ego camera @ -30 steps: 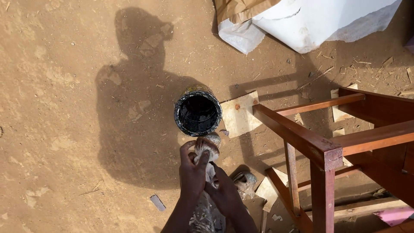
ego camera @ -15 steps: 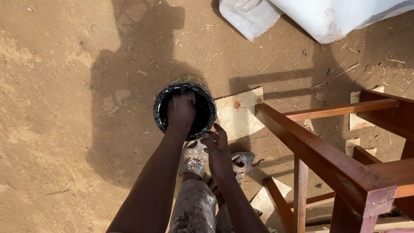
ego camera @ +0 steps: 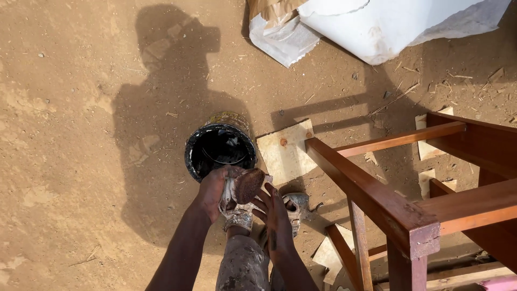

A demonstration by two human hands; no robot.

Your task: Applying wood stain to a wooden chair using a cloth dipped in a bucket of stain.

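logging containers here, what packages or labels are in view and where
Tin: on the dirt ahead of the hands, round, open, black inside, yellowish label on its far side.
White sack: top right, bulky, crumpled.
Brown paper: top edge, beside the sack, torn.
No signs or screens.

Both hands meet just below a black tin [ego camera: 221, 148] on sandy ground: the left hand [ego camera: 212, 189] grips a stained rag [ego camera: 245, 188], the right hand [ego camera: 277, 215] touches it. A reddish wooden frame [ego camera: 377, 196] stands nearby.

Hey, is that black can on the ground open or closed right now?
Open. The black can stands upright on the dirt with no lid on it; its dark inside shows from above. How full it is, cannot tell.
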